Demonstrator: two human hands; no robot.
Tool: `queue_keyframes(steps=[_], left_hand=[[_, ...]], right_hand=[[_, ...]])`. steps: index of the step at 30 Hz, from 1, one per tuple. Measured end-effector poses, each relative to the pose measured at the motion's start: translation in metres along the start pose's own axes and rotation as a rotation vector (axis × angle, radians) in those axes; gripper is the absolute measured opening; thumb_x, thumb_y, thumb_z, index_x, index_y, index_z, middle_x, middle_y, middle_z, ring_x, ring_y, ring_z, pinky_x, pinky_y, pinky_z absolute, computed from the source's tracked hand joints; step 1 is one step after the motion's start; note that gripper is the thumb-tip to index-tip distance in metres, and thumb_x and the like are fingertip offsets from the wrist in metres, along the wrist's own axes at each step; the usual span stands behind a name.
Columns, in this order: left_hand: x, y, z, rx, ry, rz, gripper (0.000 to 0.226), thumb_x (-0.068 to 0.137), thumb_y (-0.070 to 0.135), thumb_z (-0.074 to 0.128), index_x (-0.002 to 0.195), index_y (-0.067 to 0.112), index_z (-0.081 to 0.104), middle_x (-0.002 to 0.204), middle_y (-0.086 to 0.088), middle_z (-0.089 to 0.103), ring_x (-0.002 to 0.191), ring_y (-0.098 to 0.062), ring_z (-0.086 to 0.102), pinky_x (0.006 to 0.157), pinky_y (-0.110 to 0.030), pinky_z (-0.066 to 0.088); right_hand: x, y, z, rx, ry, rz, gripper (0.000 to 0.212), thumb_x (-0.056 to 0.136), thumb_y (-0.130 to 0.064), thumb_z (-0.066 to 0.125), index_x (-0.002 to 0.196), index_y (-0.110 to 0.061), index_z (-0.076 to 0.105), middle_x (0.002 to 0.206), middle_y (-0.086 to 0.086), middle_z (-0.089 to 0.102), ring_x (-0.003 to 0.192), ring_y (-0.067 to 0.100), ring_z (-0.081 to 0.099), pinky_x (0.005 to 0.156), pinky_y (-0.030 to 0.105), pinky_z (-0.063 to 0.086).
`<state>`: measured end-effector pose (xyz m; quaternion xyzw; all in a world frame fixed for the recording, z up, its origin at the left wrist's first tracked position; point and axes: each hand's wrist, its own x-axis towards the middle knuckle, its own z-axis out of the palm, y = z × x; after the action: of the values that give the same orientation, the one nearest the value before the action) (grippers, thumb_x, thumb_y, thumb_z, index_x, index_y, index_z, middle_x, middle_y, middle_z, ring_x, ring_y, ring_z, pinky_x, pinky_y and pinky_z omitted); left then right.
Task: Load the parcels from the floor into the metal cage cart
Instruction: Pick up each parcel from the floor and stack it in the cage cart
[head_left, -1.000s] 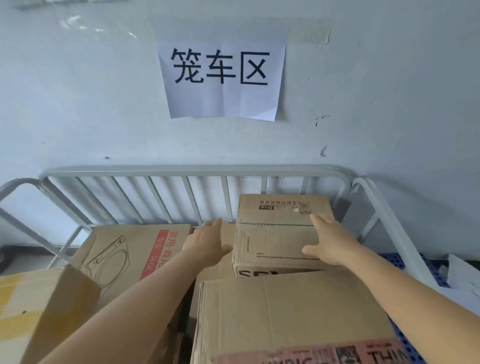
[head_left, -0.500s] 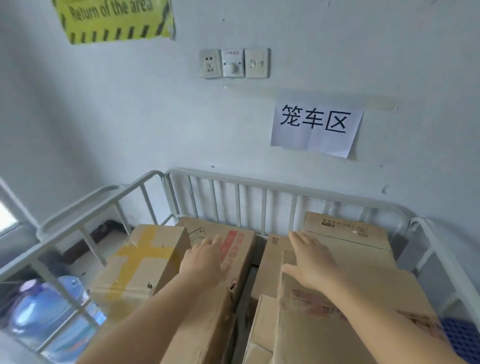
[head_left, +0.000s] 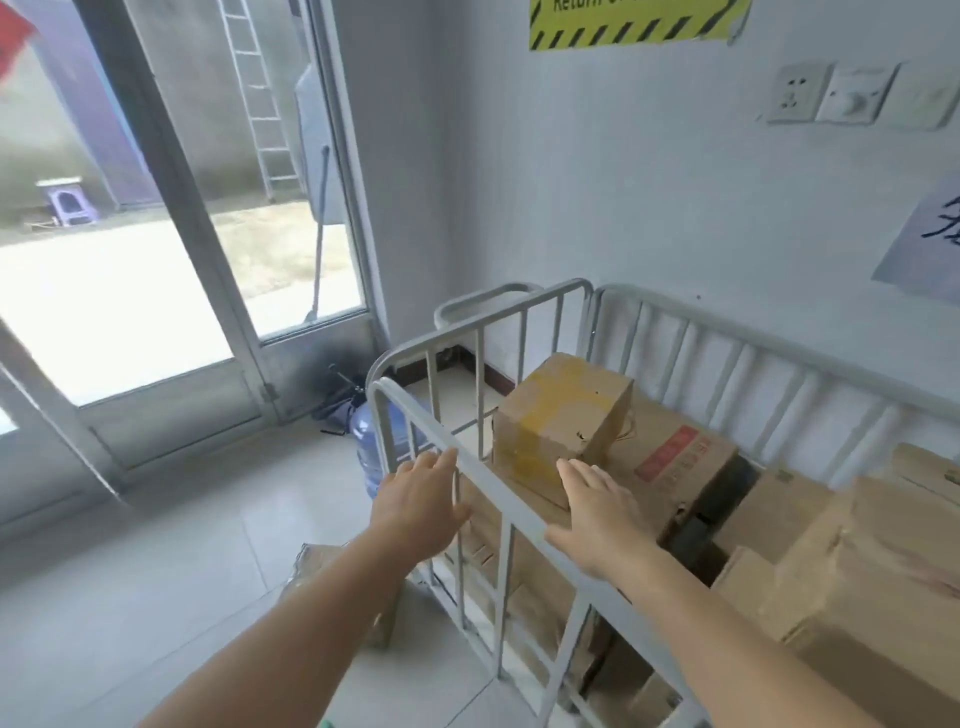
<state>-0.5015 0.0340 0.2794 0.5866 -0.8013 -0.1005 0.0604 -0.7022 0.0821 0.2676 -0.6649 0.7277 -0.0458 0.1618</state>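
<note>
While both arms reach forward from the bottom of the frame, the left hand (head_left: 421, 504) is spread flat with its fingers straight and apart, holding nothing, at the lower centre just outside the near rail of the metal cage cart (head_left: 483, 467); whether it touches the rail cannot be told. The right hand (head_left: 597, 514) is likewise flat, fingers straight and close together, held over the rail and the boxes inside, gripping nothing.

Inside the cart, at centre right, a small box with yellow tape (head_left: 561, 421) sits on top of a long flat carton with a red label (head_left: 680, 457). More brown cartons (head_left: 852, 566) are stacked at the right edge of the frame, with a dark gap between them and the flat carton. One parcel on the floor (head_left: 311, 566) shows partly behind the left forearm, just outside the cart at lower centre.

A blue water bottle (head_left: 371, 447) stands on the tiled floor beyond the cart's corner. Glass doors (head_left: 171, 260) fill the upper left, and a yellow striped sign (head_left: 634, 23) and wall sockets (head_left: 831, 93) hang at the upper right.
</note>
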Motion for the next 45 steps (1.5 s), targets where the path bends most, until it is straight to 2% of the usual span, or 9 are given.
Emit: queue_keyframes(steps=[5, 10, 17, 24, 33, 45], left_hand=[[-0.062, -0.086, 0.01, 0.002, -0.04, -0.211, 0.068, 0.093, 0.045, 0.053, 0.149, 0.021, 0.024, 0.145, -0.003, 0.043, 0.129, -0.027, 0.044, 0.105, -0.039, 0.038], [-0.108, -0.156, 0.033, -0.049, -0.098, -0.434, 0.067, 0.093, 0.045, 0.053, 0.149, 0.023, 0.023, 0.145, -0.004, 0.043, 0.128, -0.027, 0.045, 0.101, -0.039, 0.041], [-0.137, -0.228, 0.081, -0.124, -0.204, -0.742, 0.071, 0.092, 0.049, 0.054, 0.151, 0.023, 0.021, 0.148, -0.004, 0.041, 0.127, -0.027, 0.047, 0.1, -0.041, 0.045], [-0.104, -0.288, 0.116, -0.164, -0.266, -0.925, 0.072, 0.096, 0.044, 0.05, 0.153, 0.02, 0.015, 0.151, -0.004, 0.036, 0.132, -0.026, 0.042, 0.103, -0.038, 0.04], [-0.026, -0.357, 0.175, -0.163, -0.362, -0.961, 0.071, 0.096, 0.042, 0.05, 0.153, 0.019, 0.015, 0.151, -0.006, 0.035, 0.132, -0.027, 0.041, 0.102, -0.041, 0.04], [0.045, -0.489, 0.245, -0.07, -0.514, -0.727, 0.069, 0.097, 0.041, 0.048, 0.153, 0.019, 0.013, 0.151, -0.007, 0.035, 0.133, -0.028, 0.039, 0.104, -0.041, 0.038]], right_hand=[[0.002, -0.086, 0.046, -0.011, -0.081, -0.15, 0.082, 0.094, -0.046, 0.054, 0.156, -0.02, 0.006, 0.163, -0.004, 0.006, 0.149, 0.02, 0.006, 0.12, 0.041, 0.014], [0.01, -0.145, 0.096, -0.031, -0.181, -0.276, 0.08, 0.094, -0.044, 0.055, 0.155, -0.019, 0.01, 0.161, -0.005, 0.012, 0.149, 0.019, 0.009, 0.118, 0.039, 0.013], [0.054, -0.188, 0.168, -0.046, -0.335, -0.368, 0.081, 0.093, -0.044, 0.057, 0.154, -0.016, 0.012, 0.162, 0.0, 0.013, 0.148, 0.021, 0.012, 0.119, 0.037, 0.016], [0.134, -0.212, 0.226, -0.002, -0.465, -0.361, 0.078, 0.094, -0.042, 0.055, 0.154, -0.015, 0.013, 0.161, 0.002, 0.016, 0.147, 0.023, 0.016, 0.116, 0.039, 0.02], [0.231, -0.201, 0.305, 0.015, -0.542, -0.242, 0.079, 0.094, -0.042, 0.056, 0.154, -0.013, 0.014, 0.16, 0.002, 0.018, 0.146, 0.023, 0.019, 0.116, 0.036, 0.022], [0.294, -0.208, 0.401, -0.085, -0.576, 0.031, 0.078, 0.094, -0.042, 0.054, 0.154, -0.015, 0.013, 0.161, 0.002, 0.015, 0.146, 0.024, 0.018, 0.116, 0.038, 0.023]])
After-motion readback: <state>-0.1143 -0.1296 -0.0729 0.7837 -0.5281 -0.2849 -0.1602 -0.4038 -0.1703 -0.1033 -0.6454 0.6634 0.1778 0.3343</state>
